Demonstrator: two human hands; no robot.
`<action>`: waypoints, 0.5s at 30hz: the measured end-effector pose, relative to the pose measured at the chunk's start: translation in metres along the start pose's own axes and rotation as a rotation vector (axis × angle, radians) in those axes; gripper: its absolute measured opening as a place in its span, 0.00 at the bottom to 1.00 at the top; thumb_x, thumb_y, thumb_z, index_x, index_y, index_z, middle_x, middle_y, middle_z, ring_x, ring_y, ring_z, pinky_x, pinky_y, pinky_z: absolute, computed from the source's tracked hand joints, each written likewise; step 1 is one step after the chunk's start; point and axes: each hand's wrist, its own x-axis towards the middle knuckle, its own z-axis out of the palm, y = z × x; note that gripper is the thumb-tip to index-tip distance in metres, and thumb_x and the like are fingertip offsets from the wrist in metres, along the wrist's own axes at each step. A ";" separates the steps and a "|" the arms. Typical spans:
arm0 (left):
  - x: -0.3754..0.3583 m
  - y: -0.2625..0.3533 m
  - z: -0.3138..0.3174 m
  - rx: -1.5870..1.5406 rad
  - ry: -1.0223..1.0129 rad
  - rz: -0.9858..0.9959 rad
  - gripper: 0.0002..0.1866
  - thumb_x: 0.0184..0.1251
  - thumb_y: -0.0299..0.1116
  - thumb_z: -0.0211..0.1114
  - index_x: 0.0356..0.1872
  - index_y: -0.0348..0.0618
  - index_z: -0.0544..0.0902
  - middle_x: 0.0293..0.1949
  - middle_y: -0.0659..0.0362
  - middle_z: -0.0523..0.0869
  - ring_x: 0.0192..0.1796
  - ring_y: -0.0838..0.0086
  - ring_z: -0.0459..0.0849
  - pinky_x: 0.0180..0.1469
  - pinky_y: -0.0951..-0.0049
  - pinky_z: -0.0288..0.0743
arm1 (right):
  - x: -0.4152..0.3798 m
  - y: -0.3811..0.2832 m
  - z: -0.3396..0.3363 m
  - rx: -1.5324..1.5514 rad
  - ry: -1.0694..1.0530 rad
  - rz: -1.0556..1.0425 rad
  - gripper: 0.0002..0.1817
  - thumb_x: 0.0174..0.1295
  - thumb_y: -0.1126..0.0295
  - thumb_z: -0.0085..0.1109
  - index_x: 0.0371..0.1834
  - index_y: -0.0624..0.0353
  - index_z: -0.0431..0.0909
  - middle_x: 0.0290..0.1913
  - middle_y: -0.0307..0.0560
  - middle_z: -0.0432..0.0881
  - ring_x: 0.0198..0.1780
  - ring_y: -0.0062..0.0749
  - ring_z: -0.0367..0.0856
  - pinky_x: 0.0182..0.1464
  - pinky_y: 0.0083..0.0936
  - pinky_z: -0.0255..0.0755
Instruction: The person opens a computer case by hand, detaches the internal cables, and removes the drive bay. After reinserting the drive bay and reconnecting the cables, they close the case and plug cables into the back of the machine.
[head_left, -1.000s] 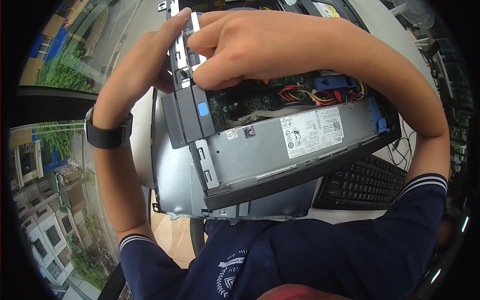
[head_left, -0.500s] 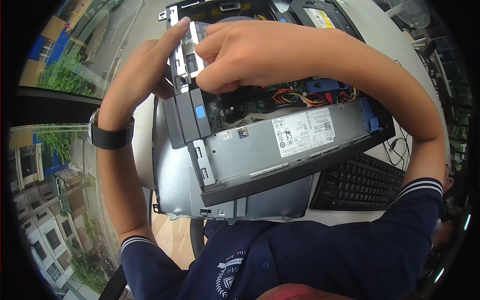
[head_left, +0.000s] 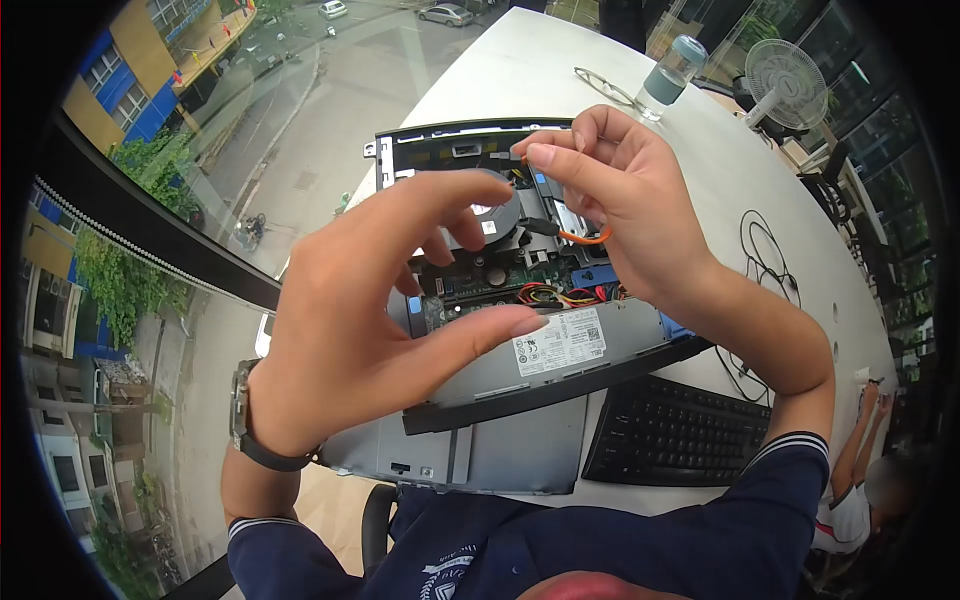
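Observation:
An opened desktop computer case (head_left: 470, 375) lies on the table, its inside showing a round black fan (head_left: 490, 222), a circuit board, coloured wires (head_left: 545, 293) and a power supply label (head_left: 560, 343). Above its left part my left hand (head_left: 390, 290) is raised, thumb and fingers wide apart, holding nothing. My right hand (head_left: 625, 190) is over the case's right part, thumb and forefinger pinched on an orange cable (head_left: 582, 238). That cable's black connector (head_left: 540, 226) hangs near the fan.
A black keyboard (head_left: 675, 435) and a metal side panel (head_left: 520, 450) lie nearest my body. A bottle (head_left: 672, 78), glasses (head_left: 605, 86), a fan (head_left: 785, 85) and a black cable (head_left: 765, 255) are farther right. Another person (head_left: 850, 500) is at the far right.
My left hand has come off the case's front edge and opened. My right hand has moved right and up, now with the orange cable. The view shows more of the table.

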 end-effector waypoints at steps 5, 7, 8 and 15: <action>0.008 -0.004 0.010 -0.053 -0.034 0.092 0.18 0.59 0.27 0.80 0.51 0.39 0.89 0.37 0.60 0.90 0.36 0.79 0.86 0.35 0.79 0.77 | -0.019 0.002 0.008 0.178 0.009 0.182 0.11 0.67 0.74 0.69 0.35 0.56 0.73 0.40 0.46 0.89 0.31 0.13 0.75 0.33 0.14 0.67; 0.007 -0.016 0.010 -0.082 -0.079 0.044 0.15 0.62 0.24 0.77 0.50 0.39 0.90 0.35 0.60 0.91 0.35 0.80 0.86 0.35 0.79 0.78 | -0.024 0.000 0.006 0.207 -0.024 0.222 0.10 0.67 0.74 0.69 0.35 0.56 0.73 0.39 0.45 0.88 0.31 0.14 0.76 0.33 0.15 0.68; 0.005 -0.012 0.009 -0.178 -0.087 -0.086 0.10 0.67 0.25 0.74 0.47 0.35 0.90 0.33 0.59 0.91 0.33 0.81 0.86 0.35 0.79 0.79 | -0.029 0.000 0.004 0.209 -0.033 0.229 0.09 0.68 0.73 0.68 0.37 0.57 0.74 0.40 0.45 0.87 0.31 0.15 0.76 0.35 0.15 0.69; 0.002 -0.024 0.000 -0.617 -0.159 -0.374 0.10 0.76 0.30 0.68 0.45 0.31 0.88 0.33 0.55 0.91 0.31 0.79 0.88 0.35 0.80 0.82 | -0.036 0.002 -0.006 -0.015 -0.119 0.296 0.09 0.75 0.64 0.60 0.44 0.56 0.74 0.50 0.48 0.86 0.43 0.21 0.78 0.48 0.23 0.74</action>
